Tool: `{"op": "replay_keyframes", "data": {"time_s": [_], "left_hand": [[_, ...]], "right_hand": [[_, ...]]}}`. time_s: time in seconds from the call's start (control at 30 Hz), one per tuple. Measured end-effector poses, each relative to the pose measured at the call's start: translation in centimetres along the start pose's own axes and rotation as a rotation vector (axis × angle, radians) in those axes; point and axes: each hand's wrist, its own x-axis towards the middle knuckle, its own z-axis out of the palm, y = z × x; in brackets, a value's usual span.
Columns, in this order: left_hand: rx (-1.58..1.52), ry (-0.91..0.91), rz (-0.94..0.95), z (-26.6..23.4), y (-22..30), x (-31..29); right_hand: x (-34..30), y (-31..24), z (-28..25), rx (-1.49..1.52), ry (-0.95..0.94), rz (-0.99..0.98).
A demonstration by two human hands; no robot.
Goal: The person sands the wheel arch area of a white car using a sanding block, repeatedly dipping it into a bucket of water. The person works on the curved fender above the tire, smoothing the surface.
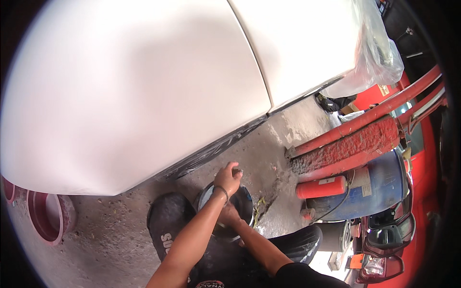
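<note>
A dark round bucket (247, 203) stands on the floor between my knees. Over its far rim is my left hand (227, 179), with a dark band at the wrist. Its fingers are curled, and a small greyish bit shows by the fingertips, too small to name. My right hand (229, 215) is lower, over the bucket's opening and just below my left wrist. Its fingers are hidden from view. Beyond both hands rises a large white vehicle panel (144, 105), with a dark seam dividing it from a second white panel (307, 43).
Dark plastic sheeting (211, 150) runs along the panel's lower edge. At the right are a red post (350, 144), a red fire extinguisher (321, 187) and a blue drum (384, 187). A reddish plant pot (34, 218) is at the left. Clear plastic (372, 62) hangs at upper right.
</note>
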Motion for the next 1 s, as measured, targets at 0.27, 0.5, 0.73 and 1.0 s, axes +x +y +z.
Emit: {"op": "replay_keyframes", "data": {"time_s": [0.27,0.5,0.73,1.0], "left_hand": [[0.138,-0.339,-0.083,-0.3,-1.7,-1.5],[0.499,-0.726,-0.009,2.2,-8.1,-3.3],[0.799,-0.663,0.005,4.9,-17.4,-4.7],[1.018,-0.431,0.044,4.8,-12.2,-3.1]], "right_hand": [[1.7,1.3,-12.7,-0.023,-0.646,0.049],[3.7,3.1,-25.3,0.305,-0.448,0.403],[5.0,0.3,-29.9,0.459,-0.17,0.484],[3.1,2.8,-32.1,0.375,-0.083,0.547]]}}
